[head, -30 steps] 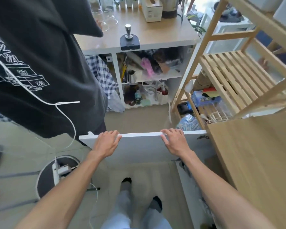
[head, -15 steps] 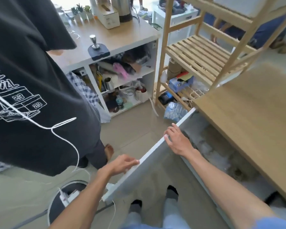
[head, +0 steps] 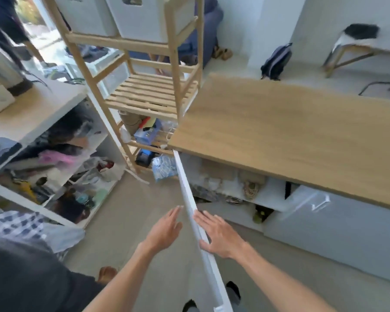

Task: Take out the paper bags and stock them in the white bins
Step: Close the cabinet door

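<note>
A: What is sitting under the desk (head: 291,136)?

B: An open cupboard; its white door (head: 190,203) is standing edge-on, running away from the person.

A: And the hands?

B: Right hand (head: 220,236) is lying flat on the door, left hand (head: 164,230) is hovering just beside it, fingers straight, holding nothing. The cupboard shelf beyond the right hand is showing brown paper, possibly the paper bags (head: 218,172); white bins (head: 151,19) are sitting high on the wooden rack.

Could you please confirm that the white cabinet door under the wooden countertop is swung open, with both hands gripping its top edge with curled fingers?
Not quite. The head view shows the white cabinet door swung open under the wooden countertop, but the left hand and right hand have straight fingers, one hand either side of its top edge, not curled round it.
</note>
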Demonstrator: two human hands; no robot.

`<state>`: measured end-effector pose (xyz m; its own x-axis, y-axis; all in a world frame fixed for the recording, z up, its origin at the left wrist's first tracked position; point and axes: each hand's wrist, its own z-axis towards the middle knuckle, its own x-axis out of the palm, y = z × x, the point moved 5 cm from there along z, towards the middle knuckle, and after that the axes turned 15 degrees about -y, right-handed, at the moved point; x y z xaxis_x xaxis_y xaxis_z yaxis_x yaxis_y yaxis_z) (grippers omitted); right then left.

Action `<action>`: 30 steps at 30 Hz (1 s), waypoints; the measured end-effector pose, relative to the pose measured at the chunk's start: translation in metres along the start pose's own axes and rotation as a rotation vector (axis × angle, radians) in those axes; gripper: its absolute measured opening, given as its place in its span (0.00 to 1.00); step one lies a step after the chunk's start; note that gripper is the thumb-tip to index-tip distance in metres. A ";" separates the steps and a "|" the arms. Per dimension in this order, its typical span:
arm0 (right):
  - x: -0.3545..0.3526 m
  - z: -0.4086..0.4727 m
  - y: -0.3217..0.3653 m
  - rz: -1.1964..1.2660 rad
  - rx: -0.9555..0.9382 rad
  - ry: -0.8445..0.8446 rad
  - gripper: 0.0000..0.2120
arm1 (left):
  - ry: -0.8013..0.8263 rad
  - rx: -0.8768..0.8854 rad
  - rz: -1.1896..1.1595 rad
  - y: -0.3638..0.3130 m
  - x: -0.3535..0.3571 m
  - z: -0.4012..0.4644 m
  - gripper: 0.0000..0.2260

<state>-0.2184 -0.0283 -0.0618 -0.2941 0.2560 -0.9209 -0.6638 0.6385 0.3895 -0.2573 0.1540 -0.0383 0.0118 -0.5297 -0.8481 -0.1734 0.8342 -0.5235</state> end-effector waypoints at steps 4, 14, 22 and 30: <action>-0.015 -0.031 -0.025 0.016 0.119 -0.027 0.33 | -0.007 0.328 0.219 -0.039 0.019 0.040 0.31; -0.056 -0.066 -0.099 -0.054 0.301 -0.194 0.24 | 0.177 0.403 0.290 -0.086 0.063 0.099 0.34; -0.062 -0.081 -0.124 -0.215 0.583 -0.385 0.42 | 0.171 0.225 0.345 -0.137 0.089 0.130 0.34; -0.075 -0.071 -0.156 -0.271 0.623 -0.351 0.46 | -0.038 0.293 0.390 -0.141 0.096 0.145 0.32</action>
<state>-0.1418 -0.1985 -0.0524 0.1285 0.1815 -0.9750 -0.1407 0.9765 0.1633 -0.0885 0.0076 -0.0581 0.0382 -0.1678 -0.9851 0.1125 0.9803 -0.1626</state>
